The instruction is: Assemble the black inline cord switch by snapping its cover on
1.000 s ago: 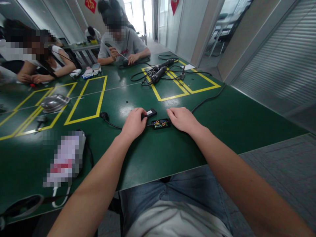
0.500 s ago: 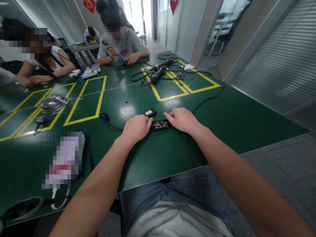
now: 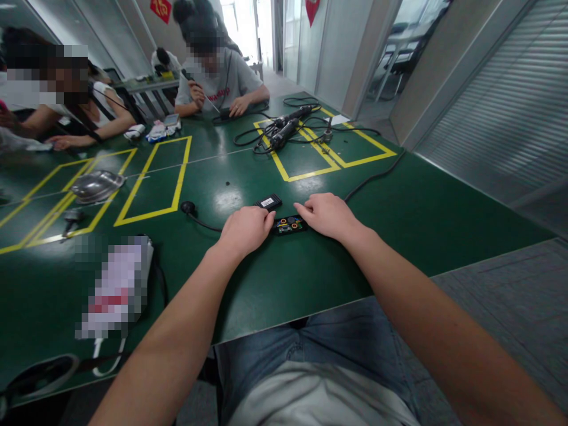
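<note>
Between my hands lies an opened power adapter (image 3: 290,225), its black casing half showing a circuit board with coils and coloured wires. My left hand (image 3: 248,229) is closed at its left end, thumb against the edge. At the right end my right hand (image 3: 327,214) is closed too, thumb towards the board; most fingers of both hands are hidden underneath. A black labelled cover (image 3: 268,202) rests just behind, beside my left fingers. From under my left hand a cord runs to a black plug (image 3: 189,207). Another black cable (image 3: 373,177) leads off behind my right hand.
The green table (image 3: 288,284) carries yellow tape outlines. Two electric screwdrivers (image 3: 284,133) with coiled cables lie at the back. A metal dish (image 3: 97,186) and a blurred-out phone-like item (image 3: 118,284) are on the left. Across the table a person (image 3: 222,83) holds a screwdriver.
My hands and the adapter have hardly moved. Across the table, the person's screwdriver has shifted slightly left, and the person at left has raised a hand.
</note>
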Tool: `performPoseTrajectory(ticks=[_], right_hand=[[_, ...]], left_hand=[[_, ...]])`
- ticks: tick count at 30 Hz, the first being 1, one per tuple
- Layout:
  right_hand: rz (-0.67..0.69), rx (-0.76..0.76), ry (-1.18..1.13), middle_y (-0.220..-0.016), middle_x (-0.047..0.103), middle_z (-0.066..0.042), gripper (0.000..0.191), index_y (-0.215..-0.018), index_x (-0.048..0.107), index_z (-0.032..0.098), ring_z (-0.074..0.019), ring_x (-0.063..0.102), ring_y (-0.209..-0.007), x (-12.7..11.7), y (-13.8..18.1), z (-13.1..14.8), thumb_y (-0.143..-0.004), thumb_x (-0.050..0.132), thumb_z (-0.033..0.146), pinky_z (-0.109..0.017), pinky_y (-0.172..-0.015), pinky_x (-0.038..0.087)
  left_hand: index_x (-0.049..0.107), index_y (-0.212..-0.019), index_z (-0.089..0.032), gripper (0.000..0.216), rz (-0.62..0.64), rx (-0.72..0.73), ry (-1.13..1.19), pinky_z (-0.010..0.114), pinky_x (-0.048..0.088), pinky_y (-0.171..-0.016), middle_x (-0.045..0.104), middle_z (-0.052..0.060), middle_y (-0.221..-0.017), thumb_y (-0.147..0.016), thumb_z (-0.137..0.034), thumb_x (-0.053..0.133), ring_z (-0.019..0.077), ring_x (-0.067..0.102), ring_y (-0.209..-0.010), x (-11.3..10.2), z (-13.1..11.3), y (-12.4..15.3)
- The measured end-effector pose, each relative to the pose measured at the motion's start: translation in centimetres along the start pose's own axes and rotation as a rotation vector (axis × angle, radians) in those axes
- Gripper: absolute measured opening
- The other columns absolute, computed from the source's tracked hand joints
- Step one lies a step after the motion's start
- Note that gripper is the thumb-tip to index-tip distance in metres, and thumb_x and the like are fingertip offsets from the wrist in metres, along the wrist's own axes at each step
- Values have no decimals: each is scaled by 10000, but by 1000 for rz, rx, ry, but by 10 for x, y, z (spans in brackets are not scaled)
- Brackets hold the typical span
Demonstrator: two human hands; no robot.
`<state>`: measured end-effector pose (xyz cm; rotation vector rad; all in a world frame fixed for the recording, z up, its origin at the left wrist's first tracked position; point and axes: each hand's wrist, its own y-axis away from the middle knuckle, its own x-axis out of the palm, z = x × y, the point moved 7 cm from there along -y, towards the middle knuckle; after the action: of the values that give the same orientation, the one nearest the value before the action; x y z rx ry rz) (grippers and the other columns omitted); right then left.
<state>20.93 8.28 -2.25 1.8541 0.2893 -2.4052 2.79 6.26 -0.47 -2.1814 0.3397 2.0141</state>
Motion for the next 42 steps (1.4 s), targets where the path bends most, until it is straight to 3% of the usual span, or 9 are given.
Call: performPoseTrajectory(ticks=[8,23,32,35,38,40,42], right_hand=[[-35,-2,-12,-872,782,-126,597,-758,790,209,-243,647,-754,-2,-1,-3,-1143,444,507,-369,-662,350],[23,2,15,-932,830,-131,566,-828,855,213,-255,696,-804,7,-3,-3,-1136,481,506,-358,-684,395],[11,-1,-9,-919,815,-119,526,-765,822,229,-257,702,-833,8,-4,-1,-1120,530,485,-364,-726,413],[1,-4,-18,-889,801,-114,526,-731,790,229,-251,682,-812,7,-3,-1,-1117,532,476,-363,-708,396],[-10,-5,-31,-838,769,-106,510,-699,739,224,-241,643,-770,7,-3,-1,-1108,545,459,-365,-678,357],[-21,-3,-44,-820,748,-99,489,-694,713,223,-234,616,-754,6,-3,-2,-1099,551,442,-363,-668,337],[-34,3,-59,-819,734,-95,478,-697,699,222,-226,593,-746,5,-3,-3,-1099,541,427,-361,-664,325]], left_hand=[[865,-1087,-164,539,-3,-4,9,419,582,-846,845,179,-1056,-1175,-407,392,350,802,-975,-7,-2,1],[889,-1072,-181,537,66,-14,22,432,606,-927,854,180,-1095,-1157,-445,429,350,811,-1013,4,2,-1],[875,-1008,-206,505,47,-41,32,432,611,-853,838,168,-997,-1136,-471,465,341,797,-911,5,1,-2],[843,-942,-209,457,12,-32,41,447,606,-826,810,157,-963,-1119,-467,509,339,773,-877,2,0,0],[798,-990,-208,304,-81,-7,57,442,604,-872,773,152,-1110,-1071,-443,624,340,747,-1018,-4,1,2],[772,-1100,-200,230,-197,11,119,450,593,-985,727,160,-1271,-1021,-410,719,346,698,-1186,-8,3,2],[742,-1241,-190,306,-293,17,226,473,541,-1134,690,168,-1395,-988,-360,769,346,642,-1312,-8,9,0]])
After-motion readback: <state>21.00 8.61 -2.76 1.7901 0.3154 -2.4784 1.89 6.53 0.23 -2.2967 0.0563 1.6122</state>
